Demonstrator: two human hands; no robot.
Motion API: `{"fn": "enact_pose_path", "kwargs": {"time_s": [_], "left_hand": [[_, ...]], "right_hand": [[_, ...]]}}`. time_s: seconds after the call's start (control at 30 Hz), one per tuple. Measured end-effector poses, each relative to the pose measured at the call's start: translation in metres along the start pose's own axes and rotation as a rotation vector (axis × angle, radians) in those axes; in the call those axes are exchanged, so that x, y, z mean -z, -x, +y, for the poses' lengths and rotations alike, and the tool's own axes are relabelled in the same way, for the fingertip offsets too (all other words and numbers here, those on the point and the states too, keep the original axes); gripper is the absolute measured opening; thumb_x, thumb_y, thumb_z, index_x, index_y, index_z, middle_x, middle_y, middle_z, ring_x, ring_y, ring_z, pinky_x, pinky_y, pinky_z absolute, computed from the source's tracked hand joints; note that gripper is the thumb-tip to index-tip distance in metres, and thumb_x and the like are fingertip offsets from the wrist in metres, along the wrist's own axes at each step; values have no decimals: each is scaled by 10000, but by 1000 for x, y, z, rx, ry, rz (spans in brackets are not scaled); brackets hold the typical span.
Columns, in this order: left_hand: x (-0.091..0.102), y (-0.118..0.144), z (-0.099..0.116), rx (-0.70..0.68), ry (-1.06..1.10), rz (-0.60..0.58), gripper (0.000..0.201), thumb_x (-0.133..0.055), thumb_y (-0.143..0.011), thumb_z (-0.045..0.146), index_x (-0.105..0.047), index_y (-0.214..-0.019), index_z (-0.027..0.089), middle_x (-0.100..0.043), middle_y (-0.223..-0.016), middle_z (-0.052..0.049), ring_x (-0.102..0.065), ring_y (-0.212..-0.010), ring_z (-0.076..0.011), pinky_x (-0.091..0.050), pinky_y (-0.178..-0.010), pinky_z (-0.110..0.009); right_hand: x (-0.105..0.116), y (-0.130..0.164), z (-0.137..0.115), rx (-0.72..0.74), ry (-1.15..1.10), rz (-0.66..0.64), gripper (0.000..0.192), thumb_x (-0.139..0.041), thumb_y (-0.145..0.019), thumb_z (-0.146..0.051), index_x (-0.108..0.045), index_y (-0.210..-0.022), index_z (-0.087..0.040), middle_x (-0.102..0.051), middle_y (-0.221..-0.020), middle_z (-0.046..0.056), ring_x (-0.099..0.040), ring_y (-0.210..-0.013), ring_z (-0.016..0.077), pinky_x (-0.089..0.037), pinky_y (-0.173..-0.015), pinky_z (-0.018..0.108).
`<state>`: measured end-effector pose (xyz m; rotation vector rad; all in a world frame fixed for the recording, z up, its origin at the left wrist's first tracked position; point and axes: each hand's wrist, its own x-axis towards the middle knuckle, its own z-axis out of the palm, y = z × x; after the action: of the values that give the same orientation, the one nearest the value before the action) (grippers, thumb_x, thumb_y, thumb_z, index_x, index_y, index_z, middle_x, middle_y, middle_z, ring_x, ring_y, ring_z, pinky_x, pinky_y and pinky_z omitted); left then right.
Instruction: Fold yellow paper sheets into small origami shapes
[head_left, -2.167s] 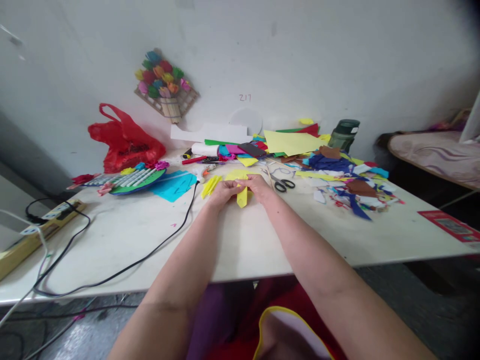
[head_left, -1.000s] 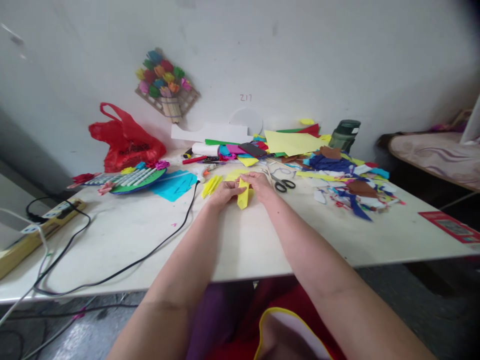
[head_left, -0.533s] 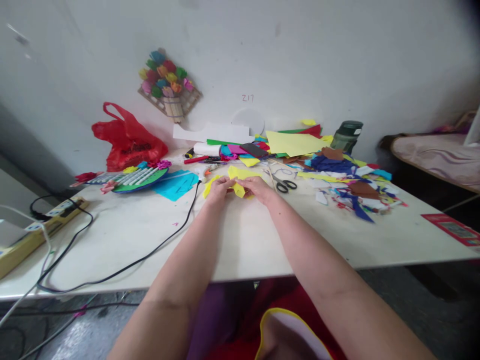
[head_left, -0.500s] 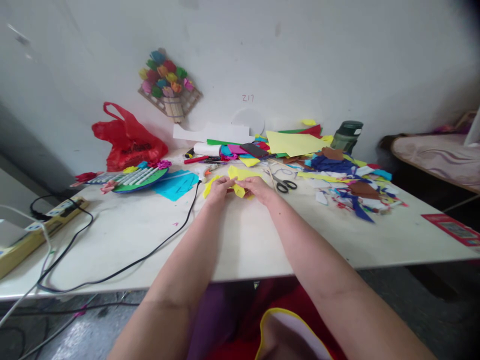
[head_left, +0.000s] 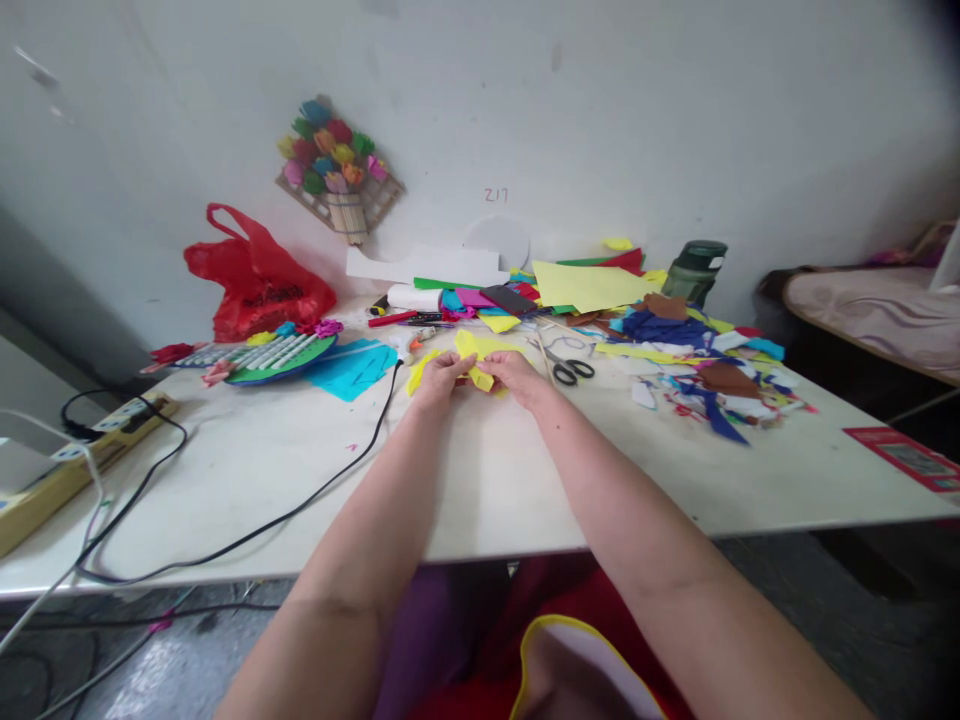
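Observation:
Both hands meet over the middle of the white table, pinching a small piece of yellow crepe paper (head_left: 482, 379). My left hand (head_left: 444, 376) is closed on its left side, and my right hand (head_left: 517, 376) grips it from the right. More yellow paper (head_left: 469, 344) lies just behind and beside the fingers; where one piece ends and another begins I cannot tell. Black-handled scissors (head_left: 574, 372) rest to the right of my right hand. A glue gun (head_left: 406, 347) with a black cord lies beyond my left hand.
Coloured paper scraps (head_left: 720, 385) are heaped on the right, before a green bottle (head_left: 697, 272). At left are a green disc with paper rolls (head_left: 281, 358), blue paper (head_left: 351, 371), a red plastic bag (head_left: 259, 275) and a power strip (head_left: 90, 470). The cord (head_left: 330, 492) crosses the table's left half.
The yellow piece between my fingertips has turned slightly, and its lower end has shifted a little to the right. My arms stay almost in place.

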<state>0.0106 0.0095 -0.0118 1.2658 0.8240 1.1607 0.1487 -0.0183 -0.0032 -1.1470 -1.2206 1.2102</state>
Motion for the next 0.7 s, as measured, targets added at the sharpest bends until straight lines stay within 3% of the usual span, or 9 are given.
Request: {"fn": "enact_pose_path", "kwargs": {"time_s": [0.23,0.4,0.53,0.7], "left_hand": [[1,-3,-2,21,61,34,386,-781,-489,351,-453,-549,156,-511,-556,39,-530,-535,-83,-449,-563,-221],[8,-5,-1,23,51,-41,335,-770,-512,359,-599,-704,145,-623,-665,-21,-597,-636,-136,-474,-597,-245],[10,-4,2,23,30,-51,352,-776,-499,365,-626,-711,128,-646,-682,-45,-614,-662,-152,-483,-626,-260],[7,-5,1,-15,86,25,367,-782,-492,355,-633,-739,128,-654,-708,-40,-616,-681,-150,-496,-656,-266]], "right_hand": [[2,0,-3,26,-48,50,172,-711,-605,-196,-544,-597,-155,-569,-487,-36,-509,-427,84,-441,-462,218],[9,3,-7,36,54,-36,211,-757,-554,-185,-550,-573,-149,-571,-479,-32,-490,-416,78,-425,-434,204],[15,1,-5,35,43,-54,223,-770,-570,-258,-581,-596,-142,-592,-502,-13,-521,-439,90,-444,-447,208],[17,1,-7,-21,-72,2,293,-720,-653,-408,-618,-707,-137,-654,-599,42,-602,-498,140,-465,-432,224]]}}
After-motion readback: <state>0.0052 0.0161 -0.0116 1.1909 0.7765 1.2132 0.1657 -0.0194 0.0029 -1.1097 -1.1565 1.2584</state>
